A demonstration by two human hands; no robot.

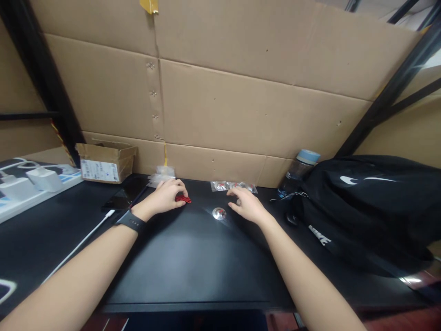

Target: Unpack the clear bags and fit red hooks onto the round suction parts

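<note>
My left hand [168, 196], with a dark watch band on its wrist, is closed on a small bundle of red cord [183, 199] at the table surface. The cord's end sticks out past the fingertips. To the right of it lies a shiny round disc [219, 213] with a small red mark. My right hand [247, 205] hovers just right of the disc, thumb and fingers apart. Behind that hand, a row of small clear packets [220, 186] with red bits inside lies along the back of the table. Clear plastic bags [161, 176] lie behind my left hand.
A cardboard wall [220, 115] closes off the back. At left are an open cardboard box [106, 162], a dark phone [124, 193], a white cable [82, 241] and a power strip [20, 204]. A bottle [298, 170] and black bag [372, 207] stand right on the black table [196, 262].
</note>
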